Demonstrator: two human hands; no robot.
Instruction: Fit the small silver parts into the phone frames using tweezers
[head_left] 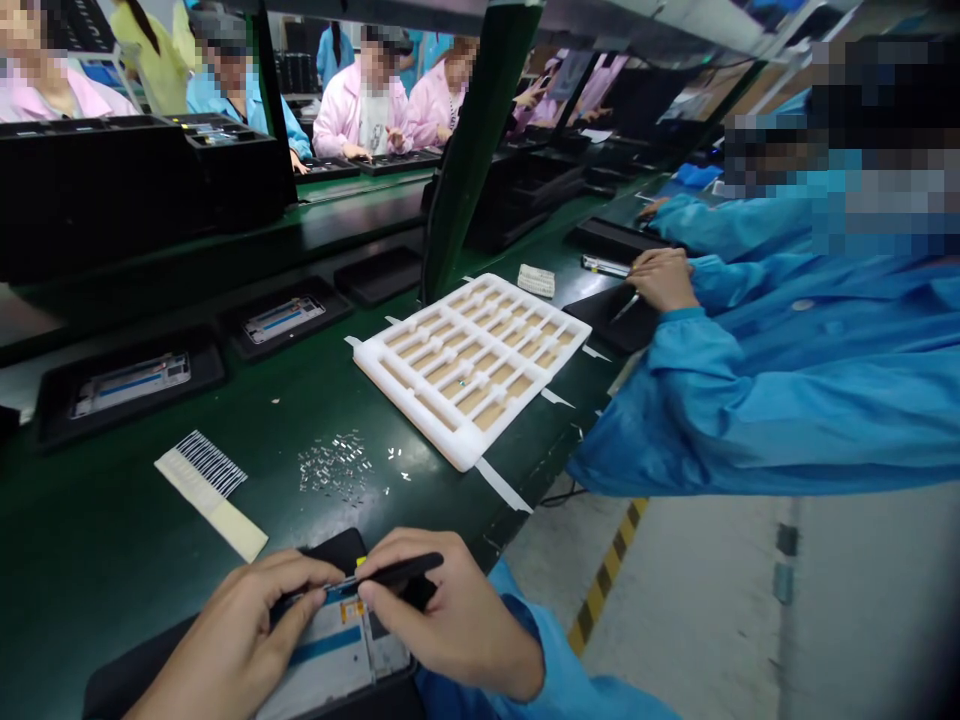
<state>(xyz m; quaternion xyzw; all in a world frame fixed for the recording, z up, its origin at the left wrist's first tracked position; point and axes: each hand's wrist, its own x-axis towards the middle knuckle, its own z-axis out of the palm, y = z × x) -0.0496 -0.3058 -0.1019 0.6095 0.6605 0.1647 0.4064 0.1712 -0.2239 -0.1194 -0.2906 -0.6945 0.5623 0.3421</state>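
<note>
Phone frame lies long axis left-right, nearer the left hand, its fingers together on the far edge; right hand clamped on black tweezers, tip at that edge.

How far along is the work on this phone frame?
Looks done: two other frames lie in trays further along. In hand: the left hand steadies this phone frame while the right hand works black tweezers at its edge. Remaining: small metal clips on the bench.
</note>
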